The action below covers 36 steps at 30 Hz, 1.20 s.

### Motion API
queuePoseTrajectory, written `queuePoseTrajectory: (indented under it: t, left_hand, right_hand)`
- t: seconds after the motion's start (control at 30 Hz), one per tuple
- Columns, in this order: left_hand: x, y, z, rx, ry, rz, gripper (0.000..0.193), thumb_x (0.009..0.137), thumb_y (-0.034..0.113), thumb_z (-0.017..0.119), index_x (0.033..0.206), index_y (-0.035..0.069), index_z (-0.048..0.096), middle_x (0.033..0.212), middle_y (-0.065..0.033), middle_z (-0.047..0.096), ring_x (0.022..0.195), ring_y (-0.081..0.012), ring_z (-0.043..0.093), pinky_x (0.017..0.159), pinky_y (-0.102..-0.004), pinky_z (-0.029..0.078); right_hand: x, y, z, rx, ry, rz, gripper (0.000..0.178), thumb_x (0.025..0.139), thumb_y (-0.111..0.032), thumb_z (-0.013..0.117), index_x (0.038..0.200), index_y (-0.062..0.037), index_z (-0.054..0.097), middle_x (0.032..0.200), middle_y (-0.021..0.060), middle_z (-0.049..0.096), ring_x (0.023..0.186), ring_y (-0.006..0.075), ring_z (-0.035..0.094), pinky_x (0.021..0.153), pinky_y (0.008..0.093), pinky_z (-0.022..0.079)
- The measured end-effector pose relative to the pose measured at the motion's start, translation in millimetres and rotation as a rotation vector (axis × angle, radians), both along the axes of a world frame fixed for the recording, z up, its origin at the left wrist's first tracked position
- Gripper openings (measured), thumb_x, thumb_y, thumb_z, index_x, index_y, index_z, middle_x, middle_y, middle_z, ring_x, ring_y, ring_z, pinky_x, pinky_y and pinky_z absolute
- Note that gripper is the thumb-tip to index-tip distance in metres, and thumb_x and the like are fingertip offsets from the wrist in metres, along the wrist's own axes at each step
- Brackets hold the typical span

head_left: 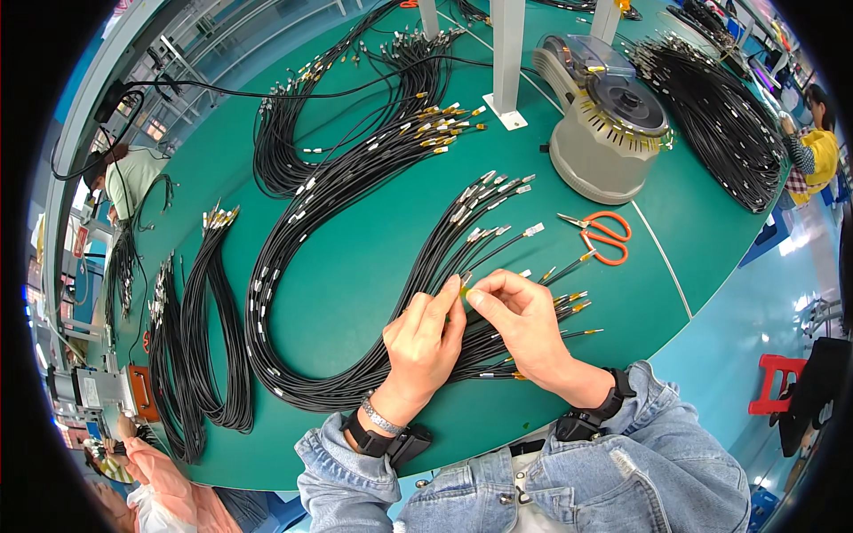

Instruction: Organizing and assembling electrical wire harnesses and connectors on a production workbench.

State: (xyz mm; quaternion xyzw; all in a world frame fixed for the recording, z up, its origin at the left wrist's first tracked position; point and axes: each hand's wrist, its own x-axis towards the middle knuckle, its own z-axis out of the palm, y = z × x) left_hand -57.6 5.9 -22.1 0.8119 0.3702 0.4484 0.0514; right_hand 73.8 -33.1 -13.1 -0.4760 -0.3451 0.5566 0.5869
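My left hand [425, 336] and my right hand [524, 322] meet over the middle of a long curved bundle of black cables [267, 266]. Between the thumb and fingers of my left hand is the end of one cable. My right hand's thumb and forefinger pinch a small piece of yellow tape [465, 288] against that end, partly hidden by the fingertips. Cable ends with white labels [471, 204] fan out beyond my hands. Other ends wrapped in yellow [576, 302] lie right of my right hand.
Orange-handled scissors [609, 235] lie beyond my right hand. Behind them stands a round tape dispenser [606, 133] near a metal post [508, 62]. More cable bundles [711, 115] rest on the green table [355, 213]. Other people [813, 151] sit around it; a red stool [773, 386] is at right.
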Motion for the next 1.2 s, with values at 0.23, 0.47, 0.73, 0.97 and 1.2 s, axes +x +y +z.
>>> queuePoseTrajectory:
  t: [0.23,0.47,0.73,0.97,1.2]
  left_hand:
    - [1.3,-3.0,-1.3,-0.252,-0.199,-0.055,0.009,0.079,-0.003,0.063,0.087,-0.001,0.059,0.065,-0.0043,0.057,0.048,-0.0085,0.053,0.042,-0.0205,0.041]
    - [3.0,-11.9,-2.2,-0.483,-0.271,-0.068,0.005,0.087,0.003,0.056,0.084,-0.001,0.056,0.060,-0.0020,0.055,0.047,-0.0061,0.051,0.041,-0.0197,0.040]
    - [4.1,-14.3,-1.4,-0.611,-0.355,-0.109,0.012,0.091,0.008,0.052,0.083,-0.001,0.054,0.057,0.0001,0.052,0.045,-0.0045,0.045,0.039,-0.0186,0.035]
    - [0.9,-14.2,-1.2,-0.801,-0.494,-0.208,0.015,0.093,0.012,0.049,0.085,0.000,0.053,0.059,0.0004,0.050,0.046,-0.0041,0.043,0.040,-0.0178,0.035]
    - [-6.0,-9.0,2.5,-0.979,-0.585,-0.350,0.016,0.094,0.015,0.047,0.085,0.002,0.053,0.059,0.0000,0.051,0.045,-0.0043,0.043,0.039,-0.0176,0.034]
  right_hand:
    - [0.3,0.7,-4.4,0.033,-0.002,-0.037,0.007,0.086,-0.007,0.060,0.086,-0.0007,0.060,0.083,-0.0004,0.058,0.077,0.0050,0.052,0.071,0.0210,0.043]
    - [-0.7,1.6,-6.8,0.097,-0.018,-0.047,0.008,0.086,-0.008,0.060,0.087,0.0001,0.061,0.086,0.0016,0.059,0.078,0.0062,0.053,0.072,0.0222,0.044]
    - [-1.4,1.8,-8.0,0.064,-0.068,-0.054,0.009,0.085,-0.009,0.061,0.086,0.0001,0.061,0.083,0.0017,0.060,0.077,0.0066,0.053,0.070,0.0224,0.044]
    - [-1.1,1.6,-7.0,0.044,-0.102,-0.052,0.009,0.085,-0.009,0.061,0.085,-0.0001,0.061,0.082,0.0018,0.060,0.077,0.0069,0.053,0.070,0.0225,0.044]
    - [-2.2,4.0,-9.7,0.105,-0.068,-0.067,0.012,0.083,-0.009,0.064,0.084,0.0025,0.062,0.080,0.0043,0.059,0.076,0.0094,0.056,0.071,0.0237,0.045]
